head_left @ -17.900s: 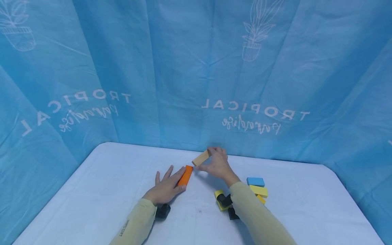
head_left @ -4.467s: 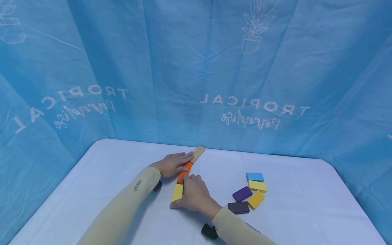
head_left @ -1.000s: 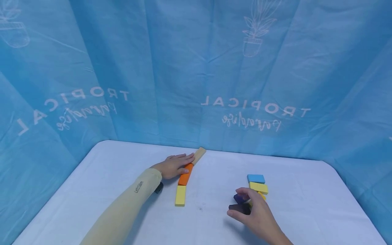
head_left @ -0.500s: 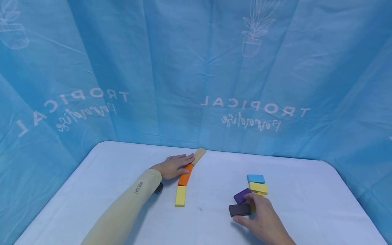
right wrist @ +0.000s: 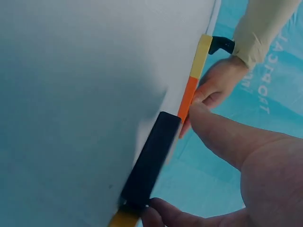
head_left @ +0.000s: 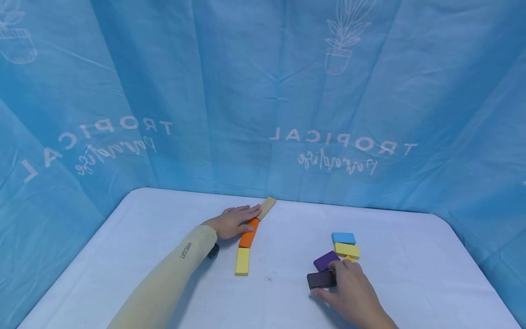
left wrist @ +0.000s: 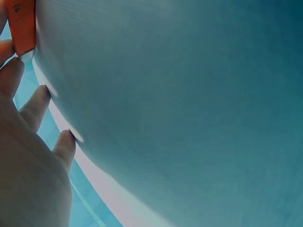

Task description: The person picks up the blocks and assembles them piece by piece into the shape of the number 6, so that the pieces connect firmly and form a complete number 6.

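Observation:
In the head view, a plain wooden block (head_left: pixel 268 206), an orange block (head_left: pixel 249 234) and a pale yellow block (head_left: pixel 242 262) lie end to end in a slightly bent line. My left hand (head_left: pixel 231 222) rests over the orange and wooden blocks with its fingers stretched out, hiding parts of both. Over on the right, my right hand (head_left: pixel 354 289) surrounds a black block (head_left: pixel 320 280), thumb near one side and index finger at the other. The right wrist view shows a gap between that thumb and the black block (right wrist: pixel 152 161).
A purple block (head_left: pixel 326 261) lies just behind the black one. Beyond it are a yellow block (head_left: pixel 347 250) and a blue block (head_left: pixel 343 238). An orange-yellow block (head_left: pixel 349 258) is mostly hidden by the right hand. A blue curtain (head_left: pixel 263 114) stands behind the white table (head_left: pixel 172 210).
The pale yellow block, earlier under my right hand, now lies free at the line's near end. My right hand has moved to the black block and lowered around it. My left hand stays put.

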### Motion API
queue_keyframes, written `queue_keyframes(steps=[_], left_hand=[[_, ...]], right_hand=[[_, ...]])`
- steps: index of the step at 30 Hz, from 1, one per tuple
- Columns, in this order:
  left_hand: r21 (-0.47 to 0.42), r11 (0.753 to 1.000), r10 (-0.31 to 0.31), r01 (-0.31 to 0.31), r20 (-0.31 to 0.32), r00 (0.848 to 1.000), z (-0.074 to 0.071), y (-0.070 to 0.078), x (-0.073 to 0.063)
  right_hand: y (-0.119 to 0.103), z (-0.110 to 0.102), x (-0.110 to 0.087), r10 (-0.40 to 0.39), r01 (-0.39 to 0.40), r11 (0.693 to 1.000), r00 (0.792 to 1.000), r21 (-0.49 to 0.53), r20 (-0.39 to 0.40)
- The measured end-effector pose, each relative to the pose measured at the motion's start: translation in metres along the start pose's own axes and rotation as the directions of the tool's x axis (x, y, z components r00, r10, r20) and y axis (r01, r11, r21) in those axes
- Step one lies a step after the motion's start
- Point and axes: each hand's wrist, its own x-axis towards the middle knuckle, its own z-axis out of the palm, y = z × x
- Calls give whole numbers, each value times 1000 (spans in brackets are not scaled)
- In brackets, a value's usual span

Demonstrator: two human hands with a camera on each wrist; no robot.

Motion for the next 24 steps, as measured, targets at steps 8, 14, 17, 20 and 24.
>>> queue_keyframes(steps=[8, 14, 17, 20, 24], left_hand=[[-14, 1000, 5, -5, 2, 1000, -2, 1, 1], [-3, 1000, 18, -18, -1, 1000, -1, -1, 1], [3, 1000, 23, -23, -4, 1000, -1, -2, 2], [1, 1000, 19, -19, 0, 1000, -1, -2, 2], [-4, 1000, 6, -6, 7, 1000, 0, -1, 2]], right_hand=[[-7, -2, 3, -39, 39, 999, 999, -24, 6], [-6, 0, 5, -14, 15, 1000, 1000, -23, 27], [-6, 1, 5, -9, 10, 1000, 1000, -21, 29], [-6, 3, 5, -17, 18, 1000, 1000, -24, 25], [-8, 5, 4, -17, 18, 999, 999, -38, 36]])
